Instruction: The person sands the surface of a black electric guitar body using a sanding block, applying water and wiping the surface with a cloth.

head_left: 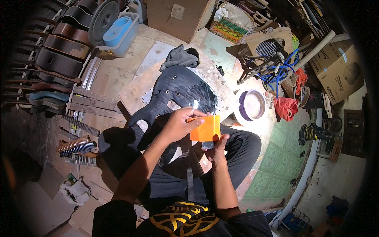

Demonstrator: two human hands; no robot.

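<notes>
While the left hand (pixel 178 124) pinches an orange sheet (pixel 207 129), the right hand (pixel 218 151), half closed, holds its lower corner.

Left of the brown carton (pixel 173 27): blue basin (pixel 117 30) inside a clear bin (pixel 126 47), grey lid (pixel 102 25). Right of it: patterned panel (pixel 227 31), red cloth (pixel 286 108).

One left hand (pixel 179 123), one right hand (pixel 218 150), two bent legs (pixel 245 147). One orange sheet (pixel 207 129), one clear block (pixel 207 145), one guitar body (pixel 185 87). One grey cloth (pixel 178 58), one round tub (pixel 243 107), one blue basin (pixel 116 31), one grey lid (pixel 102 23), at least two cartons (pixel 175 23).
</notes>
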